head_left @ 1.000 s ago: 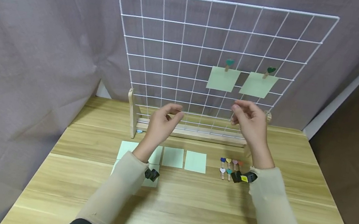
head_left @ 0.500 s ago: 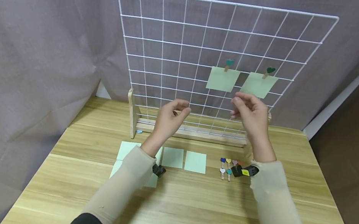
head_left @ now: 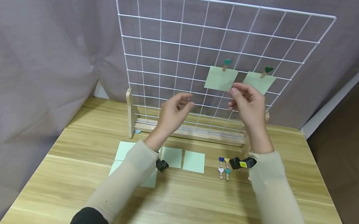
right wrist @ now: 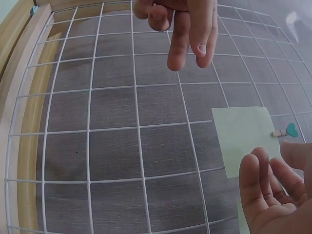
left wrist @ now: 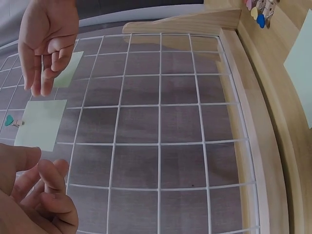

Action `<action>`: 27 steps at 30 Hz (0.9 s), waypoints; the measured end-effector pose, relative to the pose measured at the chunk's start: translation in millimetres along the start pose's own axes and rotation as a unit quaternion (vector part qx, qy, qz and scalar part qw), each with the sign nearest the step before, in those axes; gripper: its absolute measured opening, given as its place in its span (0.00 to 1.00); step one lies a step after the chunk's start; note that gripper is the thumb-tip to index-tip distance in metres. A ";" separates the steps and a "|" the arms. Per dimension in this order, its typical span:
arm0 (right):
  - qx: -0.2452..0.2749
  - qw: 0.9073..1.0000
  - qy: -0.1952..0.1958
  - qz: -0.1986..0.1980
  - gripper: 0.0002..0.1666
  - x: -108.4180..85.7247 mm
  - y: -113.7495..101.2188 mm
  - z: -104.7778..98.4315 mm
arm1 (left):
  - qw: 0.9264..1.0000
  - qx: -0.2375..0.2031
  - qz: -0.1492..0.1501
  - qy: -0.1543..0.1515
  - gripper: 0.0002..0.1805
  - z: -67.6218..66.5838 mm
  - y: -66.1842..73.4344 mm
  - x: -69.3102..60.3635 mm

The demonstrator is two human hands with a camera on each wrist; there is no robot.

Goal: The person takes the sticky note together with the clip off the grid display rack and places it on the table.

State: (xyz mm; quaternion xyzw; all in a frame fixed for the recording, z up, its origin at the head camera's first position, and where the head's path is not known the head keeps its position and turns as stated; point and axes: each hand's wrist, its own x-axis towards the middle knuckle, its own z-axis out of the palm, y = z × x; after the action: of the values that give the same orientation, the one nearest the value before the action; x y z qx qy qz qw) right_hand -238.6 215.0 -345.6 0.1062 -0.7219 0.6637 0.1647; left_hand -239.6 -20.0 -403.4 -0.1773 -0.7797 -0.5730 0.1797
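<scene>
A white wire grid [head_left: 225, 2] stands upright in a wooden base. Two pale green paper notes hang on it: the left note [head_left: 219, 80] under a teal heart clothespin [head_left: 227, 62], the right note [head_left: 257, 82] under a dark green heart clothespin [head_left: 268, 69]. My right hand [head_left: 251, 106] is raised before the notes, its fingers loosely bent and holding nothing. It covers part of the right note; whether it touches either note, I cannot tell. Lower and to the left, my left hand [head_left: 172, 115] hovers before the grid. The left wrist view shows its relaxed fingers [left wrist: 51, 178] holding nothing.
Several green notes [head_left: 194, 162] lie on the wooden table [head_left: 185, 213] before the grid, some hidden by the left sleeve. Small heart clothespins [head_left: 221, 171] lie right of them, partly behind the right wrist camera [head_left: 239, 163]. A grey cloth [head_left: 35, 48] hangs behind.
Both hands have risen and moved forward toward the grid. My right hand now overlaps the lower part of the hanging notes in view. The notes and clothespins stay where they were.
</scene>
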 end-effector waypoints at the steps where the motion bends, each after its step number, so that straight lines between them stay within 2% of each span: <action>1: 0.000 1.000 0.002 0.000 0.18 0.8 -1.3 0.1 | 1.000 0.000 -0.001 -0.001 0.15 0.5 1.0 1.1; 8: -0.010 1.000 -0.001 -0.005 0.19 4.8 -5.2 2.6 | 1.000 0.000 -0.001 0.003 0.14 5.6 3.5 5.9; 20: 0.019 1.000 0.004 -0.009 0.16 12.2 -13.4 10.6 | 1.000 -0.003 0.000 0.009 0.13 7.7 6.9 19.2; 27: 0.007 0.999 -0.001 -0.035 0.15 20.9 -21.4 12.4 | 1.000 -0.004 -0.003 0.012 0.13 9.0 9.5 24.9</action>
State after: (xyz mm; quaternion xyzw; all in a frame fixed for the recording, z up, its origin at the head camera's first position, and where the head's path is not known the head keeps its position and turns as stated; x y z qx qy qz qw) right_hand -251.2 202.0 -318.8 0.1334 -0.7129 0.6626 0.1866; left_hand -257.4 -7.0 -386.0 -0.1686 -0.7755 -0.5791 0.1867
